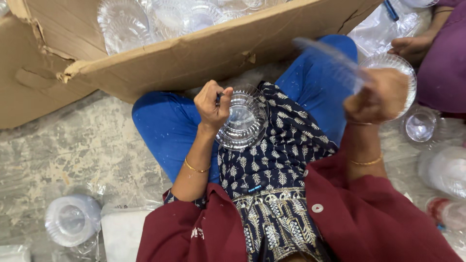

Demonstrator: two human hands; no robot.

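your left hand [212, 104] is closed on the rim of a clear ribbed plastic bowl [242, 121], held over your lap, left of centre. your right hand [378, 97] is closed on another clear bowl [400, 68], raised to the right and blurred. a cardboard box [194, 53] of more clear bowls lies on the far side. another person's hand [412, 46] rests at far right.

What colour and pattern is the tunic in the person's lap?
The tunic is dark navy with small white leaf sprigs, seen best in the head view.
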